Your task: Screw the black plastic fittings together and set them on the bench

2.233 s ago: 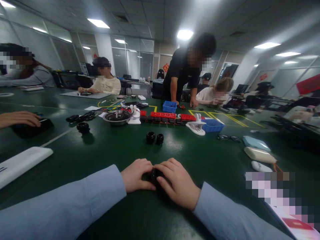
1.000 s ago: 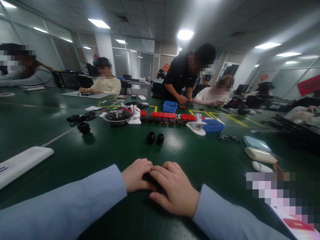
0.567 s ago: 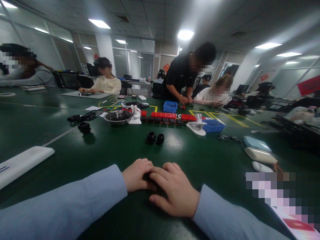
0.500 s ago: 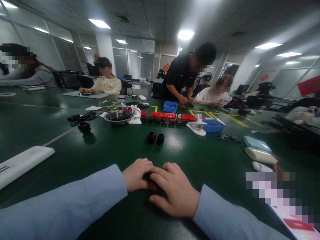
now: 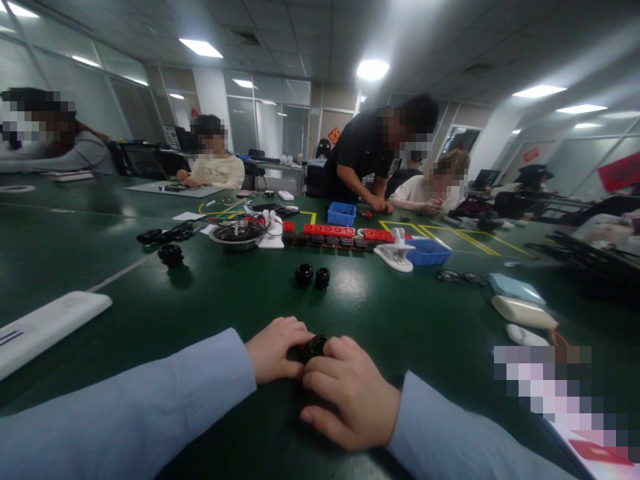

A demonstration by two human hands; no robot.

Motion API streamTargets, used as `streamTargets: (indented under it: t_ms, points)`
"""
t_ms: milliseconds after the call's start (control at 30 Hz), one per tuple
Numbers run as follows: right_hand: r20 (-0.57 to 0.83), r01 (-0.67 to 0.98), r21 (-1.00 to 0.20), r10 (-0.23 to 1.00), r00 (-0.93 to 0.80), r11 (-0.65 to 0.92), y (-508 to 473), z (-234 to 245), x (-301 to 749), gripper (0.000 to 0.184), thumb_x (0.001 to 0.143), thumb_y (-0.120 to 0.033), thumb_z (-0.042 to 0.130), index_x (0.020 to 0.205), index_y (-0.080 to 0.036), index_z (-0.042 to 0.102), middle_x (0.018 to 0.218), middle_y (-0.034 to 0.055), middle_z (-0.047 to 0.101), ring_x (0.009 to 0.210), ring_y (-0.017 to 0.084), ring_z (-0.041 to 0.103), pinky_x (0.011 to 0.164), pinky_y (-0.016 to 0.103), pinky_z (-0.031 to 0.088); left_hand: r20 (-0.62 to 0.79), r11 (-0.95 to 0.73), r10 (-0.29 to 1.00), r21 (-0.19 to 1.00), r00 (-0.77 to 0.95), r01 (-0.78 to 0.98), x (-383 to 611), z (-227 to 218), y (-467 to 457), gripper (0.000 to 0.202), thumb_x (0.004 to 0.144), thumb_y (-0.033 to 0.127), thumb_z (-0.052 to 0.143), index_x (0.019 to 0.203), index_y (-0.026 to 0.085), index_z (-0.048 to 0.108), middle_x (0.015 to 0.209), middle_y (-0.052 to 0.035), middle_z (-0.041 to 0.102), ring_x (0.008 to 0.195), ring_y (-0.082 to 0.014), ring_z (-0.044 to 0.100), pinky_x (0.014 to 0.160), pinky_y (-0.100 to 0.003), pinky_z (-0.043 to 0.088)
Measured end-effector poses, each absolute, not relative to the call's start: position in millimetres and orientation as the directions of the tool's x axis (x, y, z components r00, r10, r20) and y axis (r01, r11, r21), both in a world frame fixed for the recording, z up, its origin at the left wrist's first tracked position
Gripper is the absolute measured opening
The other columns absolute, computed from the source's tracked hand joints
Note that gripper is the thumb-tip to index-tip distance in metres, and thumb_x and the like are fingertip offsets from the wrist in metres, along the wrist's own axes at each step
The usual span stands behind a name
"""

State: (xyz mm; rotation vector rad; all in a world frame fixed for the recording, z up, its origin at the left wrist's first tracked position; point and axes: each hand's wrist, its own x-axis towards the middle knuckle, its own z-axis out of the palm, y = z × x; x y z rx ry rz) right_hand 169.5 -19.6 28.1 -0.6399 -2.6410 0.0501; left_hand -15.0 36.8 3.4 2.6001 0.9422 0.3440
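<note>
Both my hands rest together on the green table [image 5: 210, 300] close in front of me. My left hand [image 5: 274, 349] and my right hand [image 5: 350, 393] are closed round a small black round fitting [image 5: 315, 347], whose ribbed top shows between the fingers. Most of the fitting is hidden by my fingers. Two more black round fittings [image 5: 311, 276] stand side by side a little farther out on the table, untouched.
A white flat device [image 5: 47, 323] lies at the left. Another black fitting [image 5: 171, 254], a metal bowl [image 5: 236, 235], red blocks [image 5: 345, 233], a white clamp [image 5: 397, 253] and blue bins [image 5: 427, 252] sit mid-table. Glasses [image 5: 457, 277] and pale cases [image 5: 523, 310] lie right. Several people work at the far side.
My right hand has curled and drawn back slightly, so the black fitting's top now shows between my hands. The standing person in black has bent lower over the table.
</note>
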Motion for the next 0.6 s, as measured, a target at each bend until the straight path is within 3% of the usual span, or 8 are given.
streamTargets:
  t_ms: [200, 300, 433, 500, 600]
  points:
    - [0.463, 0.464, -0.11, 0.458, -0.759, 0.879, -17, 24, 174, 0.047, 0.09, -0.039, 0.027, 0.062, -0.017, 0.057, 0.058, 0.0053, 0.055, 0.061, 0.017, 0.039, 0.056, 0.034, 0.028, 0.132, -0.723, 0.643, 0.43, 0.754, 0.541, -17, 1, 38, 0.029, 0.07, 0.043, 0.067, 0.083, 0.019, 0.057, 0.079, 0.0009, 0.054, 0.077, -0.0171, 0.048, 0.068, -0.028, 0.034]
    - [0.469, 0.564, -0.163, 0.567, -0.678, 0.809, -7, 22, 179, 0.051, 0.092, -0.035, 0.023, 0.056, -0.017, 0.054, 0.056, 0.0053, 0.054, 0.059, 0.017, 0.037, 0.058, 0.033, 0.03, 0.142, -0.72, 0.638, 0.458, 0.757, 0.522, -19, -2, 41, 0.033, 0.07, 0.047, 0.068, 0.086, 0.019, 0.058, 0.08, 0.0008, 0.055, 0.077, -0.0173, 0.049, 0.069, -0.028, 0.035]
    - [0.38, 0.75, -0.276, 0.785, -0.489, 0.601, 9, 17, 187, 0.039, 0.093, -0.031, 0.028, 0.079, -0.015, 0.061, 0.072, 0.0056, 0.061, 0.07, 0.018, 0.044, 0.067, 0.033, 0.035, 0.114, -0.708, 0.646, 0.459, 0.755, 0.537, -19, -2, 41, 0.039, 0.066, 0.048, 0.07, 0.091, 0.02, 0.059, 0.083, 0.0001, 0.058, 0.079, -0.0185, 0.05, 0.071, -0.029, 0.035]
    - [0.358, 0.787, -0.301, 0.829, -0.43, 0.539, 14, 14, 188, 0.033, 0.093, -0.03, 0.031, 0.093, -0.014, 0.06, 0.084, 0.0069, 0.062, 0.077, 0.019, 0.047, 0.072, 0.034, 0.036, 0.102, -0.704, 0.651, 0.451, 0.752, 0.549, -18, 0, 40, 0.039, 0.067, 0.049, 0.069, 0.091, 0.02, 0.059, 0.083, -0.0006, 0.058, 0.079, -0.019, 0.05, 0.071, -0.03, 0.034]
    - [0.354, 0.789, -0.315, 0.837, -0.418, 0.527, 14, 13, 187, 0.03, 0.093, -0.029, 0.034, 0.1, -0.013, 0.058, 0.09, 0.0074, 0.062, 0.083, 0.021, 0.048, 0.076, 0.035, 0.038, 0.096, -0.697, 0.659, 0.452, 0.746, 0.557, -18, 1, 38, 0.037, 0.068, 0.048, 0.068, 0.09, 0.019, 0.06, 0.083, -0.0007, 0.058, 0.08, -0.0193, 0.05, 0.071, -0.03, 0.034]
